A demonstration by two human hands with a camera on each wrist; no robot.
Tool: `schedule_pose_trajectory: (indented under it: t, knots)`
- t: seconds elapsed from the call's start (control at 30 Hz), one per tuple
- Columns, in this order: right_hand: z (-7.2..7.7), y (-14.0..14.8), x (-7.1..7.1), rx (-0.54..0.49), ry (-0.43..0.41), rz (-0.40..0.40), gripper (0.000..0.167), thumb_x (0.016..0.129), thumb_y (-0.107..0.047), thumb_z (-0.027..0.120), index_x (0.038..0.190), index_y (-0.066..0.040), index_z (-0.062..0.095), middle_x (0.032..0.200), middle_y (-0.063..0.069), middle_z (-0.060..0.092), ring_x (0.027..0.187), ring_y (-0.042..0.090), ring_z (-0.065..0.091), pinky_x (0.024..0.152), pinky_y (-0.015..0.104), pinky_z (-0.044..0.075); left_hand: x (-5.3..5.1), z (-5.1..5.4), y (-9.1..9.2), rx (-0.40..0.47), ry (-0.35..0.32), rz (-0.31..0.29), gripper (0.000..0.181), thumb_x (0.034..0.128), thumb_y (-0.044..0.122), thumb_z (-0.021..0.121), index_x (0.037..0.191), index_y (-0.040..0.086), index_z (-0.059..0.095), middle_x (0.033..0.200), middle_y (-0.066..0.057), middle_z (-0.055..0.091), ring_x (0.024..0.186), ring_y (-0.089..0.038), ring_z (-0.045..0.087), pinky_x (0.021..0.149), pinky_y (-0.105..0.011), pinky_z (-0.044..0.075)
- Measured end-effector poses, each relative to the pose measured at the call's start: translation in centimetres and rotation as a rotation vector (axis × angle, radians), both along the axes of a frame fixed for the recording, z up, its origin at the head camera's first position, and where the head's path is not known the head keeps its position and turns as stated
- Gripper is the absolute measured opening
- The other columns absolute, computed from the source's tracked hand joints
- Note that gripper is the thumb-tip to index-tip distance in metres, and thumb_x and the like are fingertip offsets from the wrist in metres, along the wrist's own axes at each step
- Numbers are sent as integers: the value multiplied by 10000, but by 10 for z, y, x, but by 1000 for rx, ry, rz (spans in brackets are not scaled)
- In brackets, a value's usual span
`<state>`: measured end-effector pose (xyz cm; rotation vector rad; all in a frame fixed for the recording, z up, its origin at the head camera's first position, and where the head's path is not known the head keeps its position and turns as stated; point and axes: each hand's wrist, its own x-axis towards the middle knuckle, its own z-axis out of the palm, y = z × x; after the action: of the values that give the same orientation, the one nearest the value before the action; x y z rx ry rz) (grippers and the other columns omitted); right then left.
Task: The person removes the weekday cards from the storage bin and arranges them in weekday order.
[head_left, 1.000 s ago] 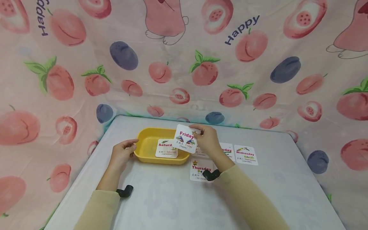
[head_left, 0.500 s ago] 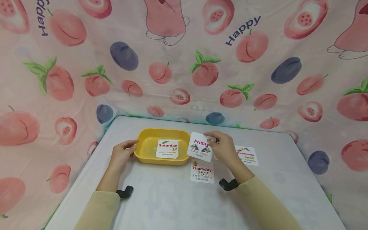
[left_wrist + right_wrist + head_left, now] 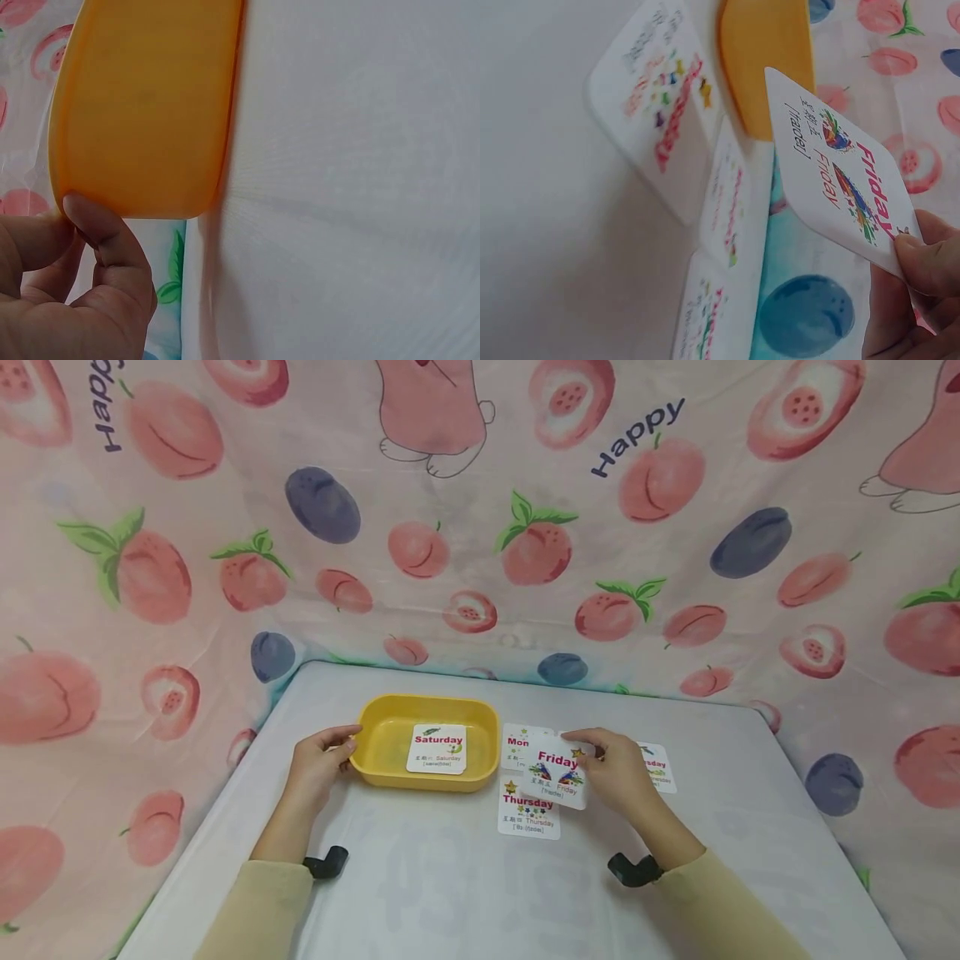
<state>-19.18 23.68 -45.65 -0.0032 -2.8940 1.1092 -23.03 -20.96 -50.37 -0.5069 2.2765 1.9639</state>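
Note:
My left hand [image 3: 315, 770] pinches the left end of a yellow plastic tray [image 3: 420, 782], thumb and fingers at its rim in the left wrist view. Inside the tray lies a white card printed "Saturday" [image 3: 435, 762]. Between the thumb and fingers of my right hand [image 3: 617, 777] is the "Friday" card [image 3: 547, 772], held up by its corner and tilted. It hangs above the "Thursday" card [image 3: 528, 822] and partly covers the "Monday" card [image 3: 514, 743]. A "Tuesday" card [image 3: 705, 315] shows in part in the right wrist view; the head view hides it.
Right of my right hand, the "Wednesday" card [image 3: 662, 768] lies partly covered. All this is on a white-covered table [image 3: 450, 893]. A peach-patterned cloth [image 3: 480, 527] hangs behind the table and at its sides.
My right hand has carried the "Friday" card from over the tray's right end rightward and nearer, to above the laid-out cards. My left hand stays on the tray.

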Motion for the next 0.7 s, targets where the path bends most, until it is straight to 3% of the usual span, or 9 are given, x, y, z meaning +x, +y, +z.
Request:
schedule_pose_trajectory:
  t: [0.1, 0.4, 0.7]
  knots:
    - [-6, 10, 2, 29, -21, -2, 405, 984, -7, 682, 1324, -207, 774, 1315, 108, 712, 993, 271, 575, 697, 289, 487, 1, 0, 0, 2, 8, 3, 359, 1082, 85, 628, 1437, 60, 680, 1196, -67, 573, 897, -145, 558, 730, -204, 545]
    - [-21, 42, 7, 97, -101, -6, 394, 975, -26, 711, 1310, -219, 788, 1062, 93, 658, 989, 269, 529, 741, 324, 433, 1, 2, 1, 3, 0, 4, 359, 1077, 84, 638, 1433, 56, 682, 1177, -52, 585, 892, -145, 561, 742, -217, 554]
    - [-26, 60, 8, 106, -178, 57, 390, 954, 24, 720, 1287, -166, 794, 1398, 186, 672, 1100, 321, 568, 828, 335, 526, 0, 1, 0, -1, -4, 9, 360, 1076, 87, 641, 1432, 53, 682, 1203, -61, 590, 888, -135, 569, 743, -210, 560]
